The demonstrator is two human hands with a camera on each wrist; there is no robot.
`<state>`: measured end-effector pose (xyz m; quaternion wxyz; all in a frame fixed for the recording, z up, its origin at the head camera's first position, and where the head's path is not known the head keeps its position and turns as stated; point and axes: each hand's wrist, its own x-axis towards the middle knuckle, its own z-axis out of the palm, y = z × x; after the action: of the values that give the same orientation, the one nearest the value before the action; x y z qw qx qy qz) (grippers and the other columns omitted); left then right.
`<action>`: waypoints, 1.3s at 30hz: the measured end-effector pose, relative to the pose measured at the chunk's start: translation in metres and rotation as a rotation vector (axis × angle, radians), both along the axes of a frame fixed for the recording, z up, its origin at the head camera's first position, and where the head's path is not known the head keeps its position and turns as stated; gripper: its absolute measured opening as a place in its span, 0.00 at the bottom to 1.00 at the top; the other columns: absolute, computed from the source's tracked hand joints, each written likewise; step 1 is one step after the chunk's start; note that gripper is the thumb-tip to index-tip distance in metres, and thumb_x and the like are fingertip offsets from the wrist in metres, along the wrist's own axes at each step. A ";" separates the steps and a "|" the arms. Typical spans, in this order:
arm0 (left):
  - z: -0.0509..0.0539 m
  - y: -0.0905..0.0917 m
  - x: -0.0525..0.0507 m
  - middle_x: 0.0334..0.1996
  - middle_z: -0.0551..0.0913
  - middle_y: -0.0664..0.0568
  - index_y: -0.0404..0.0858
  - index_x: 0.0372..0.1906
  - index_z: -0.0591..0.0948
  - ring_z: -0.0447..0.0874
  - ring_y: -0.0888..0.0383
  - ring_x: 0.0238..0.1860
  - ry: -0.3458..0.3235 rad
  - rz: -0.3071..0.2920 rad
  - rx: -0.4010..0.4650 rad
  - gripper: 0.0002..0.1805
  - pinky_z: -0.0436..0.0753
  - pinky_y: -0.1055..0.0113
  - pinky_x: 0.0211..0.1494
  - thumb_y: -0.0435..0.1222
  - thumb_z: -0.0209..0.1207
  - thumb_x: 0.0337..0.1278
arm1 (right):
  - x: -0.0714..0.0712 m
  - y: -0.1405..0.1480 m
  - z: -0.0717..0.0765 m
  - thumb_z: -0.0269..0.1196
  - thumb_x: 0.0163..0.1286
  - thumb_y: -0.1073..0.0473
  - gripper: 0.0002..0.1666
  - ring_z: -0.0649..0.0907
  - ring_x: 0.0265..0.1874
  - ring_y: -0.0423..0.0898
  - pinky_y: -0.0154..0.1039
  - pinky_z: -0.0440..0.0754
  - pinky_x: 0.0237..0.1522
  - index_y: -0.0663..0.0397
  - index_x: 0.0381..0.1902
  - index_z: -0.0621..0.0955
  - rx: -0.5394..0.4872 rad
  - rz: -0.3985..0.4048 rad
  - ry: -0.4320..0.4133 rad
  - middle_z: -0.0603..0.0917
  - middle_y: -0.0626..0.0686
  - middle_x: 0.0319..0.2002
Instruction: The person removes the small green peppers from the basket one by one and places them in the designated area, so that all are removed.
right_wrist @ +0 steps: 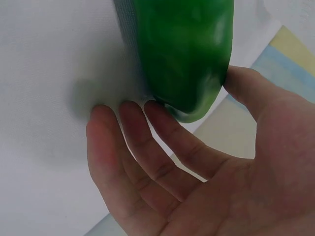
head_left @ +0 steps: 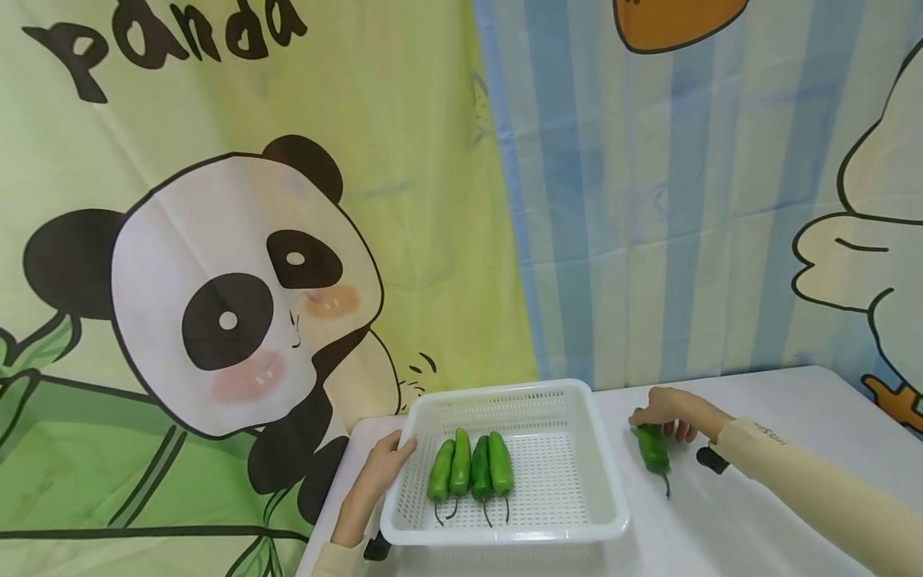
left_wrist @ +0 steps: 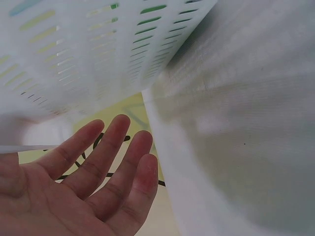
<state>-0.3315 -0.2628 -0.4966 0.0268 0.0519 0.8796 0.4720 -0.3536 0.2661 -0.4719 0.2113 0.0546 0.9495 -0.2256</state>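
A white plastic basket (head_left: 555, 473) with slotted walls stands on the table. Inside, toward its left, several green peppers (head_left: 460, 473) lie side by side, stems toward me. My left hand (head_left: 385, 465) holds the basket's left rim; in the left wrist view the other fingers (left_wrist: 140, 179) extend below the rim, outside the slotted wall (left_wrist: 98, 54). Right of the basket, my right hand (head_left: 671, 410) pinches the far, blunt end of another green pepper (head_left: 653, 450), its stem pointing toward me. The right wrist view shows thumb and index finger on opposite sides of this pepper (right_wrist: 184, 54).
The white-covered table (head_left: 764, 409) extends to the right of the basket. Behind it hangs a curtain with a panda print (head_left: 238, 296) on the left and blue stripes (head_left: 577, 200) on the right. A dark strap device (head_left: 712, 459) sits at my right wrist.
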 end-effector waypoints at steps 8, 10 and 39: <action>0.001 0.000 0.000 0.44 0.87 0.38 0.33 0.65 0.74 0.90 0.52 0.30 0.000 0.000 -0.005 0.28 0.89 0.60 0.28 0.50 0.53 0.74 | -0.002 -0.002 -0.002 0.63 0.68 0.39 0.29 0.84 0.30 0.55 0.46 0.88 0.32 0.63 0.38 0.74 0.023 -0.011 -0.008 0.81 0.60 0.32; 0.002 0.000 0.001 0.44 0.87 0.37 0.32 0.66 0.73 0.90 0.51 0.30 -0.002 -0.006 0.000 0.29 0.89 0.60 0.28 0.50 0.52 0.74 | -0.001 -0.001 -0.002 0.63 0.68 0.38 0.30 0.84 0.30 0.55 0.46 0.88 0.32 0.63 0.38 0.74 0.024 -0.008 -0.011 0.81 0.60 0.32; 0.003 0.000 0.002 0.43 0.87 0.37 0.32 0.64 0.74 0.90 0.51 0.31 0.004 -0.014 0.017 0.26 0.89 0.60 0.29 0.48 0.53 0.75 | 0.013 0.007 0.039 0.63 0.66 0.31 0.42 0.83 0.39 0.58 0.50 0.87 0.38 0.68 0.51 0.77 -0.070 0.081 0.041 0.82 0.65 0.42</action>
<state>-0.3293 -0.2627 -0.4940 0.0280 0.0590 0.8752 0.4794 -0.3407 0.2729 -0.4331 0.2028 0.0041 0.9465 -0.2510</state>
